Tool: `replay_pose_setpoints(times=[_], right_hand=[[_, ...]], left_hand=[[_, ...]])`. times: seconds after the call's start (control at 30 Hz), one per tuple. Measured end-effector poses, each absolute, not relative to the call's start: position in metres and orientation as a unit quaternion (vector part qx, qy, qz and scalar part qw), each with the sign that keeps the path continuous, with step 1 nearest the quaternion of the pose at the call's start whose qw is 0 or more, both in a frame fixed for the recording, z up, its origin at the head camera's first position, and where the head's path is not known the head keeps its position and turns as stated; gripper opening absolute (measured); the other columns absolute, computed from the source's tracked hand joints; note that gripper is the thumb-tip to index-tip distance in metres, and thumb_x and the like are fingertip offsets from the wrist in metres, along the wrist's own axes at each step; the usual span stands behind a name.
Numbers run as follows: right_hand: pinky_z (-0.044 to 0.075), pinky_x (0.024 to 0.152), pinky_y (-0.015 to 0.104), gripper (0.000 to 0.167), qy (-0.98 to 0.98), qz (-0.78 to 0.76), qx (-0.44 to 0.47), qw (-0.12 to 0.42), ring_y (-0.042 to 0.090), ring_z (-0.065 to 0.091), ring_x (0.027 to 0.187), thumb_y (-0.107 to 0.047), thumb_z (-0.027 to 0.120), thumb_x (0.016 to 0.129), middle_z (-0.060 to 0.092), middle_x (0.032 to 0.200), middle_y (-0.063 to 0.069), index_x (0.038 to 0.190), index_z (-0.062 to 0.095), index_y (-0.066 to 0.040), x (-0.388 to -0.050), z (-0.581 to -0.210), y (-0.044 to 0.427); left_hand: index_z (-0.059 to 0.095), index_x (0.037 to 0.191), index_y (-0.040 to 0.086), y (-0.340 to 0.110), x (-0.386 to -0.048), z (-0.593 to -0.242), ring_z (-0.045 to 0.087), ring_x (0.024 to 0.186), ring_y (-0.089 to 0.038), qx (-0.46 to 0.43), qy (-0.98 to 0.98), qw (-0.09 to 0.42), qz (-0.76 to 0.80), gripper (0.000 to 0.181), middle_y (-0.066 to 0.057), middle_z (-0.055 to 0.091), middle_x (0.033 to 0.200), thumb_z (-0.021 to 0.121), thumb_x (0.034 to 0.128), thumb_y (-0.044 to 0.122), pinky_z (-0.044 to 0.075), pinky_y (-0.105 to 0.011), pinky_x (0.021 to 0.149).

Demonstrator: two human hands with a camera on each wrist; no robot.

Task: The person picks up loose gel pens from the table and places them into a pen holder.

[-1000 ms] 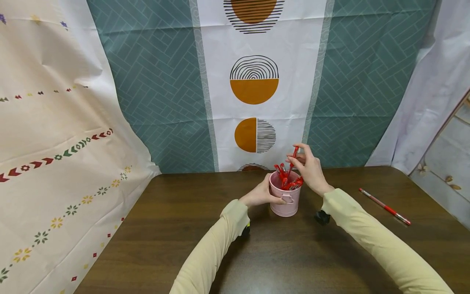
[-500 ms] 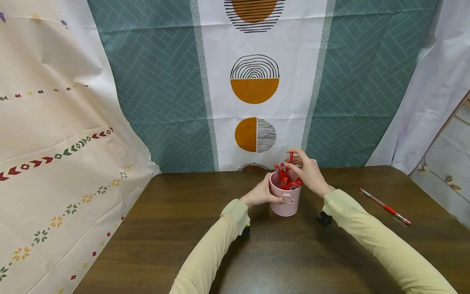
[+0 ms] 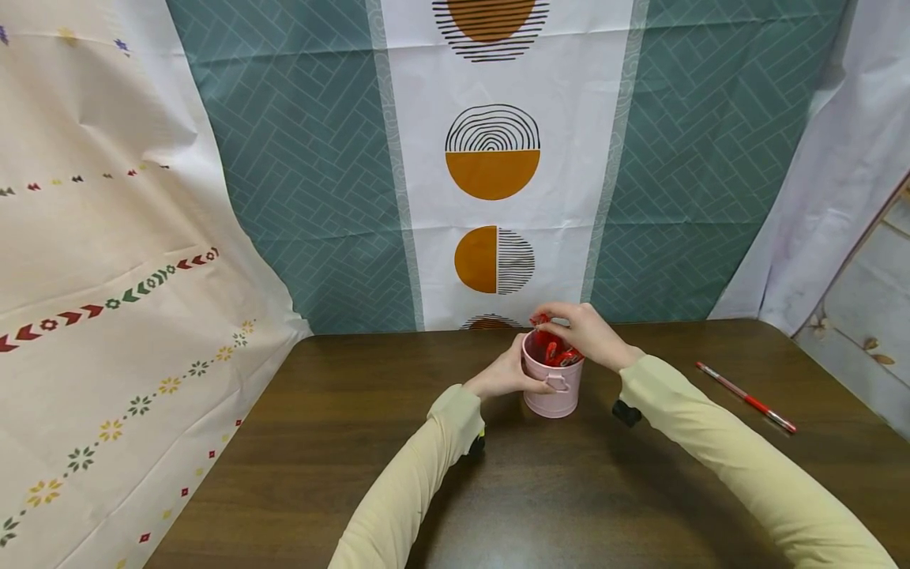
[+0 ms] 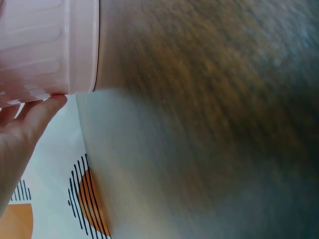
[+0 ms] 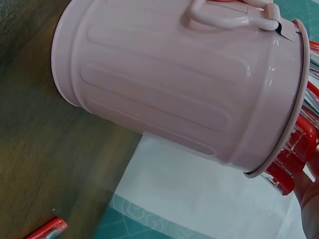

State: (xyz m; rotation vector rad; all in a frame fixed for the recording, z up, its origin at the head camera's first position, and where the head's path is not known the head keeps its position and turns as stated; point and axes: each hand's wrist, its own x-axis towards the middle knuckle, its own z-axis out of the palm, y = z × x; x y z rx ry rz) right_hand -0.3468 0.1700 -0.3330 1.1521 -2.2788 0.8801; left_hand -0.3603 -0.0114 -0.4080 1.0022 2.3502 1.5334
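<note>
A small pink metal bucket [image 3: 550, 405] with a side handle stands upright on the table, holding several red pens [image 3: 566, 358]. My left hand [image 3: 506, 374] grips the bucket from the left, thumb near the handle; in the left wrist view, fingers of that hand [image 4: 25, 127] lie against the bucket's wall [image 4: 40, 45]. Above the rim, my right hand [image 3: 587, 335] pinches the top of a red pen [image 3: 539, 319] at the bucket's back left. In the right wrist view, red pen caps [image 5: 301, 139] show past the rim, partly hiding the right hand [image 5: 310, 199].
One red pen [image 3: 746, 397] lies on the brown wooden table [image 3: 341, 458] to the right of the bucket. Behind the table's far edge hangs a green and white patterned cloth [image 3: 320, 197]. A cream cloth [image 3: 128, 316] drapes along the left side.
My right hand has lowered a red pen into the bucket and moved left and down to the pens at the back left. The left hand stays on the bucket.
</note>
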Motion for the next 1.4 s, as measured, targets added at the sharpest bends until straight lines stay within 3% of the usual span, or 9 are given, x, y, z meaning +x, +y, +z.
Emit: replay_pose_setpoints(times=[0.13, 0.3, 0.67, 1.13, 1.4], right_hand=[[0.046, 0.079, 0.037, 0.026, -0.832, 0.301, 0.417, 0.207, 0.017, 0.058, 0.092, 0.001, 0.069, 0.078, 0.064, 0.097, 0.002, 0.101, 0.066, -0.010, -0.348, -0.331, 0.170], [0.041, 0.086, 0.042, 0.026, -0.850, 0.262, 0.415, 0.191, 0.028, 0.051, 0.107, 0.000, 0.066, 0.080, 0.060, 0.110, 0.012, 0.106, 0.066, -0.005, -0.348, -0.329, 0.169], [0.030, 0.094, 0.048, 0.033, -0.868, 0.201, 0.433, 0.140, 0.035, 0.037, 0.120, -0.006, 0.060, 0.087, 0.049, 0.125, 0.017, 0.119, 0.058, -0.002, -0.348, -0.319, 0.159], [0.029, 0.095, 0.048, 0.037, -0.879, 0.223, 0.409, 0.106, 0.031, 0.037, 0.120, -0.016, 0.058, 0.089, 0.045, 0.129, 0.016, 0.124, 0.054, -0.004, -0.349, -0.321, 0.159], [0.031, 0.094, 0.046, 0.034, -0.874, 0.245, 0.406, 0.103, 0.030, 0.041, 0.116, -0.016, 0.059, 0.088, 0.049, 0.125, 0.015, 0.119, 0.058, -0.004, -0.347, -0.321, 0.164]], left_hand=[[0.028, 0.129, 0.015, -0.012, -0.361, -0.408, 0.044, 0.105, -0.008, 0.333, 0.790, 0.083, 0.509, 0.080, 0.007, 0.041, 0.118, 0.080, 0.0676, 0.016, 0.036, -0.025, 0.088], [0.028, 0.127, 0.015, -0.012, -0.360, -0.408, 0.045, 0.104, -0.008, 0.328, 0.791, 0.085, 0.509, 0.079, 0.007, 0.041, 0.117, 0.080, 0.0675, 0.016, 0.037, -0.025, 0.087], [0.021, 0.132, 0.014, -0.012, -0.361, -0.407, 0.043, 0.107, -0.008, 0.329, 0.792, 0.087, 0.507, 0.086, 0.006, 0.039, 0.121, 0.079, 0.0690, 0.016, 0.035, -0.024, 0.089], [0.013, 0.139, 0.018, -0.011, -0.362, -0.407, 0.041, 0.110, -0.008, 0.347, 0.772, 0.099, 0.524, 0.095, 0.007, 0.038, 0.125, 0.078, 0.0705, 0.015, 0.034, -0.024, 0.091], [0.023, 0.131, 0.014, -0.013, -0.359, -0.407, 0.044, 0.106, -0.007, 0.321, 0.790, 0.102, 0.512, 0.083, 0.006, 0.041, 0.119, 0.079, 0.0699, 0.018, 0.036, -0.025, 0.089]])
